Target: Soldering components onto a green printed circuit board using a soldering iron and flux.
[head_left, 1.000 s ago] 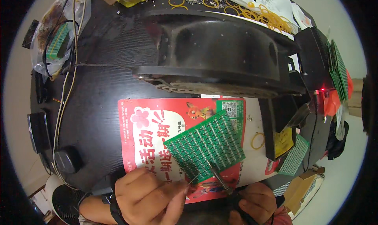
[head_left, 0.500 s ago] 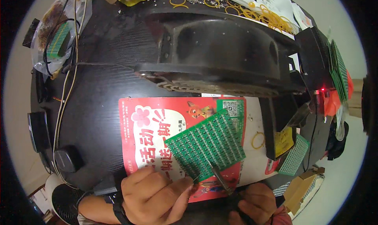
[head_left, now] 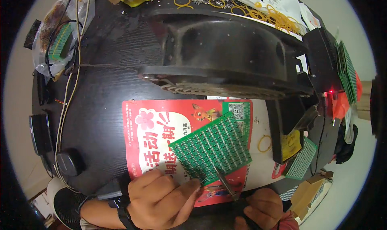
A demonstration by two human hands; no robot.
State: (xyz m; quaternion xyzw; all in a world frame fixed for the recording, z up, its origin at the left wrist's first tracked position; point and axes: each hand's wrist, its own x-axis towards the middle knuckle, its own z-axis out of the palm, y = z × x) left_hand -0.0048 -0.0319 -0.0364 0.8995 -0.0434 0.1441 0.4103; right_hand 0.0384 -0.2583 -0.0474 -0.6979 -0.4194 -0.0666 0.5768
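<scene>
A green circuit board (head_left: 213,143) with dense rows of small parts lies tilted on a red and white printed sheet (head_left: 135,149). My right hand (head_left: 262,210), closed at the lower right, grips the dark handle of a soldering iron (head_left: 225,183). Its thin metal tip meets the lower part of the board. By the board's lower left corner my left hand (head_left: 161,202) is closed in a pinch, thumb against forefinger. Whatever thin thing those fingertips hold is too small to make out. A dark band circles the left wrist.
Beyond the board stands a large black fan-like housing (head_left: 229,48). To its right are a black holder with a yellow sponge (head_left: 292,145) and another green board (head_left: 302,157). Rubber bands (head_left: 278,18) lie at the back; cables (head_left: 66,97) run along the left.
My left hand has shifted slightly to the right, its fingertips closer to the board's corner. The soldering iron and the board stay almost where they were.
</scene>
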